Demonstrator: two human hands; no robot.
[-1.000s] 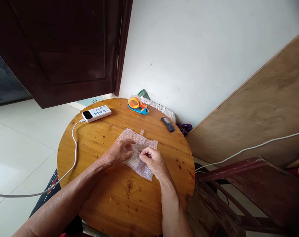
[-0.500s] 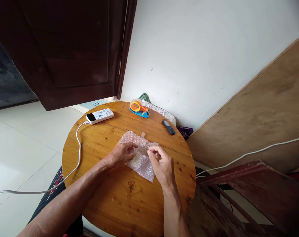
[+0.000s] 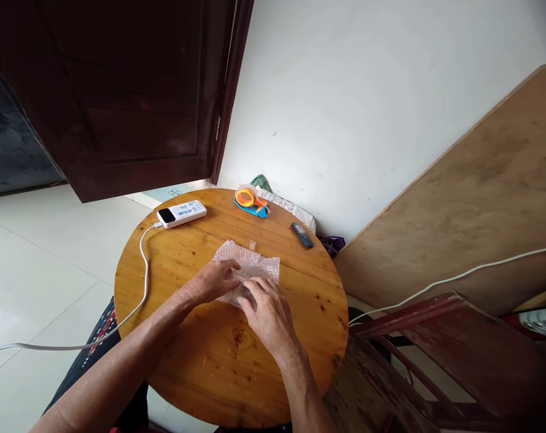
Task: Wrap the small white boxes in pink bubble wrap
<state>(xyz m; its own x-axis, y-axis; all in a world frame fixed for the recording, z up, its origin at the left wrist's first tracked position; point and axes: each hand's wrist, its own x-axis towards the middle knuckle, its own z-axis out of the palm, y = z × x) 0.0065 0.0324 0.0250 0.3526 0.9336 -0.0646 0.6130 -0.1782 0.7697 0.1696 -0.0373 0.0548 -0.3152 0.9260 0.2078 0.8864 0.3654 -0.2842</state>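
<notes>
Round wooden tabletop (image 3: 201, 373) is sitting by a white wall and a dark door. The bubble wrap (image 3: 259, 267) is lying mid-table, with both hands resting palm-down on it. The left hand (image 3: 214, 279) is pressing its left part and the right hand (image 3: 268, 313) is covering its near edge, neither closing round it. The tape dispenser (image 3: 250, 200) is sitting well beyond the wrap. My worry is that the wrap is springy and could pop open if the pressure eases, and the tape strip (image 3: 252, 245) at its far edge is looking barely stuck.

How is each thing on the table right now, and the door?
Bubble wrap: pressed flat under both hands.
Left hand: on the wrap, fingers curled.
Right hand: palm down on the wrap.
Power bank: cable plugged in.
Tape dispenser: untouched, roll loaded.
Door: open.
</notes>
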